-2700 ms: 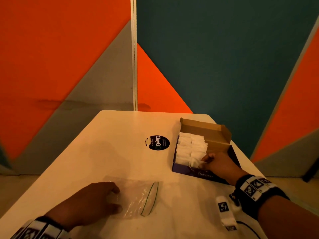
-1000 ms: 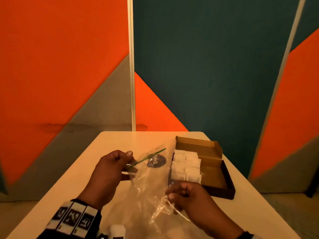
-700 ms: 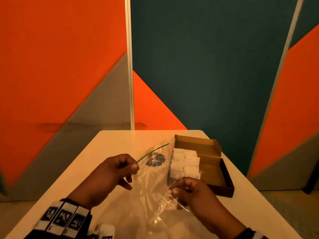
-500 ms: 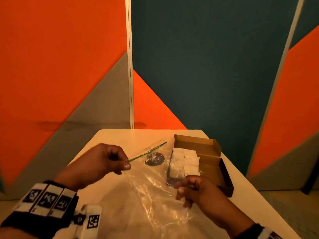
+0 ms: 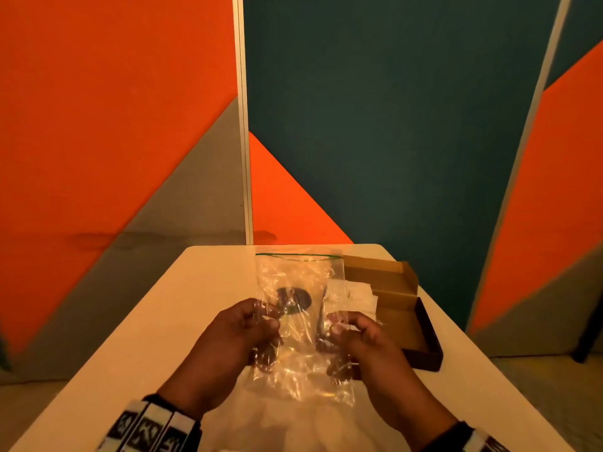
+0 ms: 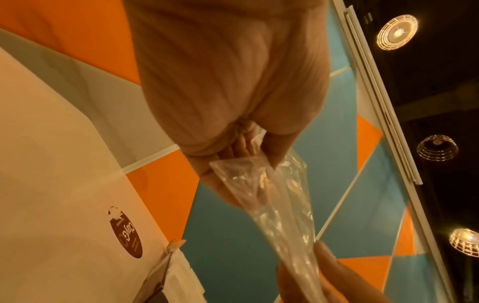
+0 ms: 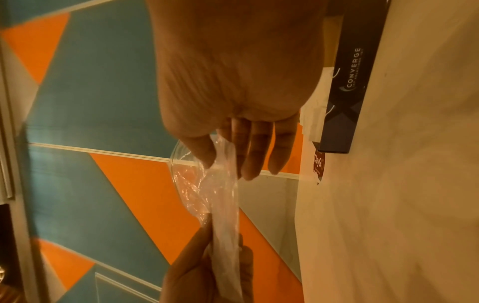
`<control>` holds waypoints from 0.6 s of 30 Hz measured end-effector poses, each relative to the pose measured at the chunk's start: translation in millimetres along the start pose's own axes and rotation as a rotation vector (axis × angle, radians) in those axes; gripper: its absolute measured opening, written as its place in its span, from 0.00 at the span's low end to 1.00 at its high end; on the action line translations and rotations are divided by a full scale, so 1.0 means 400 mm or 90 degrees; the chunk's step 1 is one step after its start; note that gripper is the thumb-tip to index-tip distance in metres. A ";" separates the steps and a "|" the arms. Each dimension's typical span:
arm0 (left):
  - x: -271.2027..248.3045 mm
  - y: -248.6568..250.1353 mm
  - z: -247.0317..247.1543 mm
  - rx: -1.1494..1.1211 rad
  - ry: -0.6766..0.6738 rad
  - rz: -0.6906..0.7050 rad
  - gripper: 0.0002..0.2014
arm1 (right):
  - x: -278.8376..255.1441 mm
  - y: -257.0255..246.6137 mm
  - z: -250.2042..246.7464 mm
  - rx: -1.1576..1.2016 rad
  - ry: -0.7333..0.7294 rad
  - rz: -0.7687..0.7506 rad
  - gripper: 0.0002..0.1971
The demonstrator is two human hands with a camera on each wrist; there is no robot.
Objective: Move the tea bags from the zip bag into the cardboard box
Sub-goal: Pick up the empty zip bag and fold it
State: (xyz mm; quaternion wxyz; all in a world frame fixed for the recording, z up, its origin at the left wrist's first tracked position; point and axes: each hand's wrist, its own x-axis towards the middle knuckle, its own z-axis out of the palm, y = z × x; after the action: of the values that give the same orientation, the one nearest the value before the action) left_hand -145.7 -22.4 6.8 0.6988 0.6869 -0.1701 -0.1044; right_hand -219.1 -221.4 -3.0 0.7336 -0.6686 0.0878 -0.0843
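Observation:
Both hands hold the clear zip bag [image 5: 298,282] upright above the table, its green zip edge at the top. My left hand [image 5: 248,331] pinches its left side and my right hand [image 5: 350,334] pinches its right side. The bag looks empty and crinkled [image 6: 274,196] [image 7: 215,194]. To the right stands the open cardboard box [image 5: 421,321], dark outside and brown inside, with several white tea bags [image 5: 359,296] packed in its left half. In the right wrist view the box side [image 7: 355,82] shows, with tea bags [image 7: 314,114] above its edge.
A round dark sticker [image 5: 293,298] on the white table [image 5: 195,305] shows through the bag. The table ends close behind the box, with orange, grey and teal wall panels beyond. Bare tabletop lies left of my hands.
The bag was lifted off the table and turned; its zip edge went from slanting left to level on top. My hands came closer together and now hold the bag's two sides.

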 end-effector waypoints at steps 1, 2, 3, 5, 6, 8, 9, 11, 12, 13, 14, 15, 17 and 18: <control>-0.003 0.000 0.001 -0.009 -0.005 -0.003 0.05 | -0.001 -0.002 -0.004 0.004 0.001 0.003 0.07; -0.007 -0.001 0.001 -0.023 -0.008 -0.006 0.06 | 0.000 -0.001 -0.008 -0.005 0.002 0.000 0.07; -0.010 -0.001 0.001 -0.042 -0.010 -0.009 0.08 | 0.000 -0.001 -0.012 -0.022 -0.001 -0.008 0.08; -0.013 -0.003 -0.002 -0.087 -0.013 -0.012 0.11 | -0.001 0.003 -0.017 -0.050 -0.012 -0.022 0.10; -0.016 -0.005 -0.005 -0.111 -0.012 -0.012 0.13 | -0.002 0.003 -0.016 -0.049 -0.017 -0.025 0.10; -0.020 -0.007 -0.010 -0.153 -0.007 -0.010 0.12 | 0.000 0.004 -0.015 -0.028 -0.020 -0.019 0.10; -0.022 -0.008 -0.011 -0.174 -0.005 -0.015 0.11 | 0.003 0.005 -0.014 -0.023 -0.018 -0.013 0.12; -0.021 -0.012 -0.019 -0.222 -0.011 -0.038 0.11 | 0.010 0.007 -0.012 -0.029 -0.010 -0.012 0.21; -0.020 -0.014 -0.024 -0.247 -0.019 -0.051 0.11 | 0.014 0.009 -0.012 -0.038 -0.006 -0.016 0.24; -0.020 -0.013 -0.028 -0.268 -0.027 -0.063 0.12 | 0.017 0.011 -0.011 -0.048 0.000 -0.022 0.26; -0.019 -0.014 -0.033 -0.290 -0.043 -0.078 0.13 | 0.019 0.013 -0.010 -0.059 0.009 -0.031 0.26; -0.021 -0.012 -0.036 -0.306 -0.065 -0.092 0.14 | 0.022 0.016 -0.009 -0.071 0.021 -0.042 0.26; -0.027 -0.010 -0.040 -0.292 -0.108 -0.101 0.19 | 0.025 0.025 -0.010 -0.082 0.038 -0.060 0.25; -0.028 -0.007 -0.041 -0.243 -0.115 -0.100 0.18 | 0.024 0.026 -0.010 -0.076 0.038 -0.064 0.24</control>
State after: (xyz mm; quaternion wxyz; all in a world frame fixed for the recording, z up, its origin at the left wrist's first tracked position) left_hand -149.6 -3.1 3.0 0.7880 0.5409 -0.1549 -0.2500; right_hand -210.7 -226.6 -13.9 0.6844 -0.7119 0.0804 -0.1355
